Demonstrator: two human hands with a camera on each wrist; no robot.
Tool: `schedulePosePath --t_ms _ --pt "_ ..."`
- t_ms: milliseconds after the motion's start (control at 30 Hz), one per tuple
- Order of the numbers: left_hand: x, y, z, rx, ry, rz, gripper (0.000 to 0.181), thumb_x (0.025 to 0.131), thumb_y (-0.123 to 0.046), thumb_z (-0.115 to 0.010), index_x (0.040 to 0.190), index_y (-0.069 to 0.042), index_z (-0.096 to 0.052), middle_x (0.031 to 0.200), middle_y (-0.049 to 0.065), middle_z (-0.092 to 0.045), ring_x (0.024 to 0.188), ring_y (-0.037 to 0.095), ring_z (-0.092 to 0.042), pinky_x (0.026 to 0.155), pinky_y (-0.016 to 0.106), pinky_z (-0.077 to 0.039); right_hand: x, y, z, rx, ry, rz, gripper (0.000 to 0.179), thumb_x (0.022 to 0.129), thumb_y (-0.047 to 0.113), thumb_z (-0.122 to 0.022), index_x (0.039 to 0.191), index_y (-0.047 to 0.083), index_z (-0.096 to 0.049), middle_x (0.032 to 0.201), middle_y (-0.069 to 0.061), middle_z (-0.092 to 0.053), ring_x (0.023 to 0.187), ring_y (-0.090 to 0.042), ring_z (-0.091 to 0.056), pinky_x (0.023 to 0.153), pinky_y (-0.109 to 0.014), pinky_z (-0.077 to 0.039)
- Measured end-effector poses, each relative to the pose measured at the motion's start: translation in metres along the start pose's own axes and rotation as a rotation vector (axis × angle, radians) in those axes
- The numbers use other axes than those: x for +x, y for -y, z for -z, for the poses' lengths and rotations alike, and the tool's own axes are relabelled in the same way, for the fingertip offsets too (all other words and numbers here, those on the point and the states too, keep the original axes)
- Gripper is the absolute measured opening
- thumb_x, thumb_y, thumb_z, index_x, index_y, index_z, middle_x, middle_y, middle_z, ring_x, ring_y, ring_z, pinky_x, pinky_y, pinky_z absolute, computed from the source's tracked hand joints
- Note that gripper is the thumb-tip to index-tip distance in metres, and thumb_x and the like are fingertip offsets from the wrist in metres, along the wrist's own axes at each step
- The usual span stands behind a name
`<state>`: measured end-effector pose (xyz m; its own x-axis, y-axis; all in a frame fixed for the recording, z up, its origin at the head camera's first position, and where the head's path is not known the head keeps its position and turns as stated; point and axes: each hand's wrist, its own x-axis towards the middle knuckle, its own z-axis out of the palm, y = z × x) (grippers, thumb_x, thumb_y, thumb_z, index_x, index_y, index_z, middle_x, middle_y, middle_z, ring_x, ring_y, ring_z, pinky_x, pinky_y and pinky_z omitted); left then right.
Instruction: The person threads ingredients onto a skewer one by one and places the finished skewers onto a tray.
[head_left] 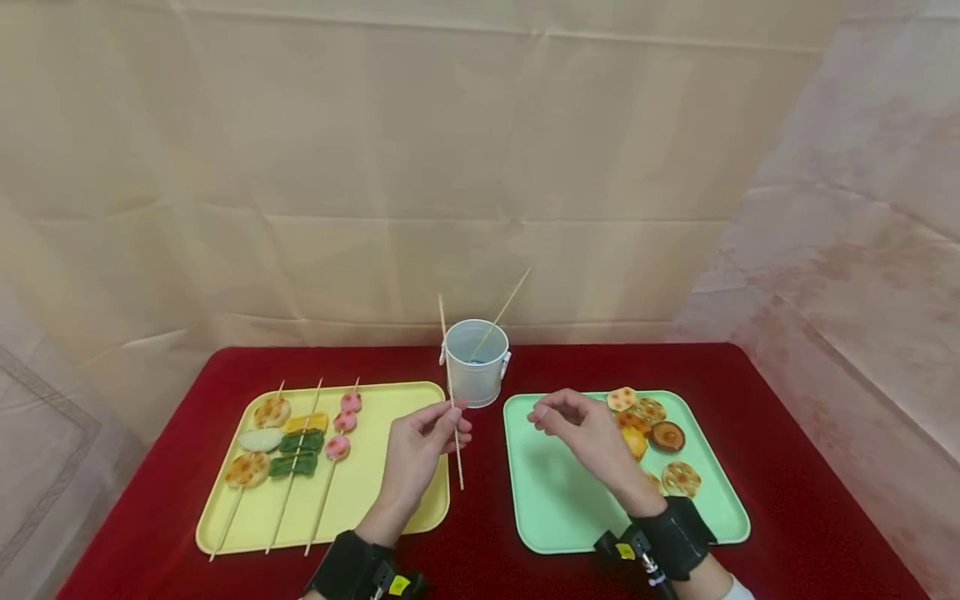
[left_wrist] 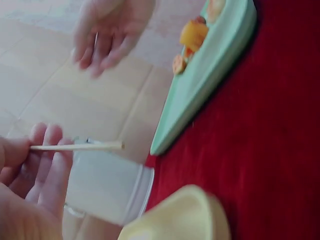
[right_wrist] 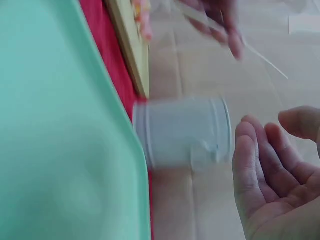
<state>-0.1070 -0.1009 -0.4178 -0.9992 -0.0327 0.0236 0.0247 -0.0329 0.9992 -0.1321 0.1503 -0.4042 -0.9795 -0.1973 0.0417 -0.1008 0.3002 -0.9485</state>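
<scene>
My left hand [head_left: 422, 450] pinches a bare wooden skewer [head_left: 447, 358] between thumb and fingers, held upright in front of the bucket. In the left wrist view the skewer [left_wrist: 80, 147] crosses the fingertips. The right hand [head_left: 588, 433] hangs over the green tray [head_left: 543, 500], its fingers loosely bent and holding nothing; the right wrist view shows a gap between thumb and fingers. Beyond it on that tray lie toy food pieces: a mushroom [head_left: 667, 436], a yellow piece [head_left: 634, 443] and several round slices [head_left: 681, 479].
A small white bucket [head_left: 476, 383] with another skewer [head_left: 501, 310] leaning in it stands at the back middle. On the left, a yellow tray [head_left: 375, 508] bears three loaded skewers, one with pink balls [head_left: 337, 447]. A red cloth [head_left: 483, 517] covers the table.
</scene>
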Motion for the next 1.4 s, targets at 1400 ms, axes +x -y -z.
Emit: schedulePosePath --t_ms 1400 --pt "-0.013 0.009 0.022 0.201 0.190 -0.014 0.021 0.103 -0.010 -0.064 0.112 0.005 -0.075 0.102 0.021 -0.068 0.071 0.026 -0.071 0.065 0.032 -0.061 0.051 -0.059 0.118 -0.832 0.105 -0.113 0.037 0.089 0.024 -0.083 0.112 -0.003 -0.071 0.099 -0.014 -0.064 0.091 -0.031 -0.054 0.079 -0.047 -0.049"
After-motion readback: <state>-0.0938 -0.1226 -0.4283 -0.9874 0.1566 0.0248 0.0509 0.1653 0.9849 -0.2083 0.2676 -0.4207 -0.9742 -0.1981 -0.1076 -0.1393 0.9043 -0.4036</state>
